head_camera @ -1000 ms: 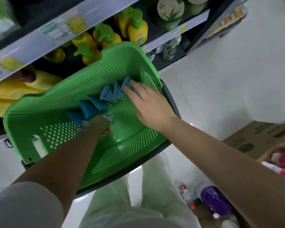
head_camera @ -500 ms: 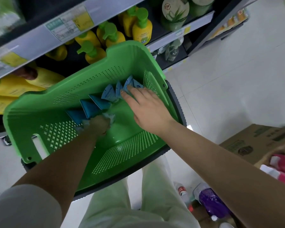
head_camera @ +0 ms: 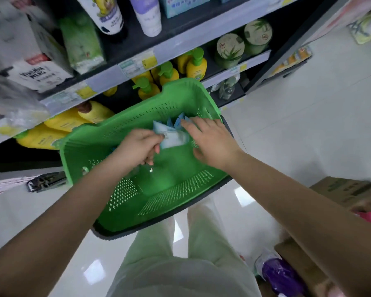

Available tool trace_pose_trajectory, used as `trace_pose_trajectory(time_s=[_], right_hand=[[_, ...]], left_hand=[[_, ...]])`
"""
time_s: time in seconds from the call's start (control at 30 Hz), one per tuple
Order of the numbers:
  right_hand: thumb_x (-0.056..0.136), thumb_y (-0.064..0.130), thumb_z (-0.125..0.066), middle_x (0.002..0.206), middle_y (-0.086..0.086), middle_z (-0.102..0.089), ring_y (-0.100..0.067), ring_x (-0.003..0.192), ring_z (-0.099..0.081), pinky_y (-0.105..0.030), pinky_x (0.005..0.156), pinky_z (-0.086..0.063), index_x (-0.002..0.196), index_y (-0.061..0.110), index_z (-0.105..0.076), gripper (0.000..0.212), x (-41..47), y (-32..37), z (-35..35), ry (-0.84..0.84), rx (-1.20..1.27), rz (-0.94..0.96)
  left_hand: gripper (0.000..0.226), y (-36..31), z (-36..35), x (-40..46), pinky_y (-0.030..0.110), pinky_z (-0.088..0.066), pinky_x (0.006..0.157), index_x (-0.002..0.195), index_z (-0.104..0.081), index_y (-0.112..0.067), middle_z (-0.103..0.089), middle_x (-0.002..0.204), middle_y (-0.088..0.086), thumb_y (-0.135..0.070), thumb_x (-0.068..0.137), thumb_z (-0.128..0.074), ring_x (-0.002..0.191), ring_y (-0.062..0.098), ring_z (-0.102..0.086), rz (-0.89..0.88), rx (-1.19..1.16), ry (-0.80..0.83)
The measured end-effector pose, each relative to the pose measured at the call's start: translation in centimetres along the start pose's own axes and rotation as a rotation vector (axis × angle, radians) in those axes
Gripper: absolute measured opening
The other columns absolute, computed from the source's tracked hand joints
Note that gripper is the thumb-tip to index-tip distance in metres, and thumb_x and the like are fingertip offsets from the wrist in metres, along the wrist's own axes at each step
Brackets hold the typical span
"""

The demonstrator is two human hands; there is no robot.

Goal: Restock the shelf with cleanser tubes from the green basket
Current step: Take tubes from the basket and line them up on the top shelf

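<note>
Inside the green perforated plastic basket (head_camera: 159,196), the left hand (head_camera: 137,146) grips pale blue cleanser tubes (head_camera: 171,136), the right hand (head_camera: 210,142) rests open on more, so restocking seems unfinished.

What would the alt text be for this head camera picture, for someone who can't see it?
Seen from above, a person's left hand grips pale blue cleanser tubes inside a green basket, while the right hand reaches flat toward more tubes at the far wall. Behind stand store shelves with yellow pump bottles.
</note>
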State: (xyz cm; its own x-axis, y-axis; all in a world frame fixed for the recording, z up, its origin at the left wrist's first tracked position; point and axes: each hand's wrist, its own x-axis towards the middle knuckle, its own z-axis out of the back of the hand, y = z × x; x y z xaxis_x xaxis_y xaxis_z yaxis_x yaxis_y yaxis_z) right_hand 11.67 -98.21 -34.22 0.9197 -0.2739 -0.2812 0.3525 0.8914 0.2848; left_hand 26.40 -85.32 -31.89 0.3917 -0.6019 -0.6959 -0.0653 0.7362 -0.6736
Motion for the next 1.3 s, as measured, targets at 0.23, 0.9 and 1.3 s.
trace_pose_trajectory(time_s=[0.23,0.9,1.3], right_hand=[[0.072,0.031,-0.077,0.123,-0.01,-0.059,-0.03,0.11,-0.054,-0.04,0.084,-0.046,0.139,0.016,-0.037,0.079,-0.4,2.7,8.7,-0.116,0.422,-0.091],[0.074,0.05,-0.069,0.08,0.005,-0.057,-0.021,0.073,-0.057,-0.037,0.059,-0.046,0.095,0.019,-0.045,0.044,-3.9,17.0,37.5,-0.865,0.395,0.002],[0.08,0.045,-0.061,0.088,-0.004,-0.058,-0.033,0.085,-0.059,-0.034,0.059,-0.038,0.112,0.017,-0.037,0.049,-2.6,28.3,53.0,-1.209,0.23,0.276]], left_hand=[[0.039,-11.1,4.1,-8.9,0.017,-0.035,0.037,0.033,-0.046,-0.015,-0.022,0.024,-0.004,-0.017,0.073,-0.049,0.023,0.011,-0.021,-0.294,-0.35,0.092],[0.028,-29.7,14.5,-28.8,0.03,-0.054,0.057,0.083,-0.057,-0.03,-0.062,0.066,-0.008,-0.038,0.061,-0.074,0.064,0.01,-0.062,-1.168,0.095,-0.547],[0.043,-36.1,23.8,-37.6,0.028,-0.055,0.075,0.097,-0.062,-0.03,-0.069,0.098,-0.002,-0.043,0.057,-0.071,0.091,0.012,-0.066,-1.35,0.062,-0.774]])
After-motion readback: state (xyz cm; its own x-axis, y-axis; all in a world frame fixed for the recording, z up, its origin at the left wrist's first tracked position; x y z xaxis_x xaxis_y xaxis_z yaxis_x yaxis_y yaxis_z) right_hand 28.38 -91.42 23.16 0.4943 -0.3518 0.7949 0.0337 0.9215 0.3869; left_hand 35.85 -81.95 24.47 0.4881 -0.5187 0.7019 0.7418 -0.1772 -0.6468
